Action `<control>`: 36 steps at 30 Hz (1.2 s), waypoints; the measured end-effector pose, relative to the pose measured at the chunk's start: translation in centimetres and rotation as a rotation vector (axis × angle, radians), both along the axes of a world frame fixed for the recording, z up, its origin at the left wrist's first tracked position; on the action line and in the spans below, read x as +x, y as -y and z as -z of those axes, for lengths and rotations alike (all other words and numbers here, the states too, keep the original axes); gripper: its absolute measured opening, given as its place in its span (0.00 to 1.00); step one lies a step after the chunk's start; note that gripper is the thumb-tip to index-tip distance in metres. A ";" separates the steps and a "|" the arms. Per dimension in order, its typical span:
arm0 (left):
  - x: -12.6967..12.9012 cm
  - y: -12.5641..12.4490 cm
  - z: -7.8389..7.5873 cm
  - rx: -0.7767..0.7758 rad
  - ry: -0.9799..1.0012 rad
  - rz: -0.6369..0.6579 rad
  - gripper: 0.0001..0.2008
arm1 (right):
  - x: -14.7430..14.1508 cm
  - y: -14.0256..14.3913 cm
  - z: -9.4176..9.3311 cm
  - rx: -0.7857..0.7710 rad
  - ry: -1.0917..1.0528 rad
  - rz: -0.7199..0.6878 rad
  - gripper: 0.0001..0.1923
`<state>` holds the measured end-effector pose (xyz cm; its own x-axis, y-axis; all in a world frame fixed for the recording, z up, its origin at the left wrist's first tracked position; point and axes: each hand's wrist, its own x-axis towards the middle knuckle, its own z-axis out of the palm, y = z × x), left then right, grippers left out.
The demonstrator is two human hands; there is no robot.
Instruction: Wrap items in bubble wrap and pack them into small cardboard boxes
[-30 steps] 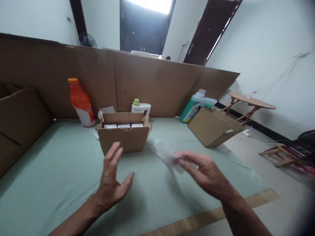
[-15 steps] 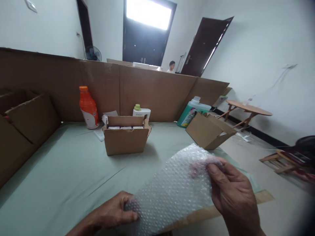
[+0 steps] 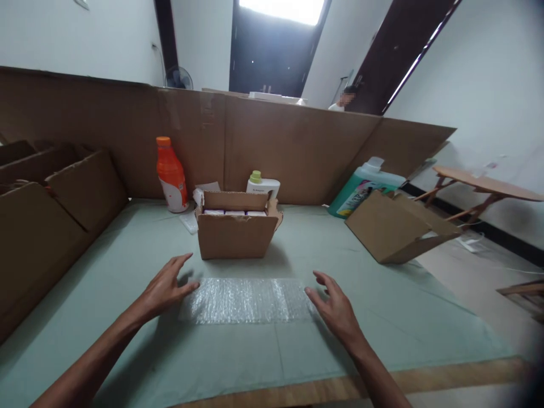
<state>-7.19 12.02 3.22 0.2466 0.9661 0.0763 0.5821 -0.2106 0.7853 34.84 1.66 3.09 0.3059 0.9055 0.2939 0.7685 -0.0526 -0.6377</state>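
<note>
Clear rectangular bubble-wrap sheet (image 3: 249,300) lies flat on the pale green cloth-covered table (image 3: 106,266), long axis running left-right, just in front of the small open brown cardboard box (image 3: 235,232). Left hand (image 3: 166,285) is open, fingers spread, thumb at the sheet's left end; right hand (image 3: 334,306) is open, fingertips at its right end, gripping nothing. Orange plastic bottle (image 3: 170,174) stands behind, well apart.

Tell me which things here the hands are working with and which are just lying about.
In hand:
bubble wrap sheet, flat on the green cloth
left hand at its left end, right hand at its right end
open box of small cartons, just behind

Lying about:
orange bottle
white bottle
green jug
tipped empty box
</note>
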 end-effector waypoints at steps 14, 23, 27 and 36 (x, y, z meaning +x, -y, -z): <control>8.9 -7.2 0.9 0.037 0.308 -0.043 0.35 | -4.0 -15.2 0.3 -0.068 -0.273 -0.281 0.26; 8.5 3.4 3.3 0.435 -0.200 0.175 0.31 | -8.4 -4.6 1.5 0.068 0.061 -0.359 0.23; 7.7 6.3 5.4 0.388 -0.518 0.386 0.32 | -13.1 -2.1 4.3 -0.081 0.312 -0.664 0.28; -1.8 7.6 5.8 0.263 -0.651 0.049 0.29 | 1.9 2.6 5.8 -0.086 0.485 -0.077 0.26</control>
<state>-8.99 4.40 -2.62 0.3640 0.9226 0.1277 0.9017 -0.3834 0.1997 36.77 -0.92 -2.73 0.0835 0.9473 0.3093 0.9792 -0.0204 -0.2017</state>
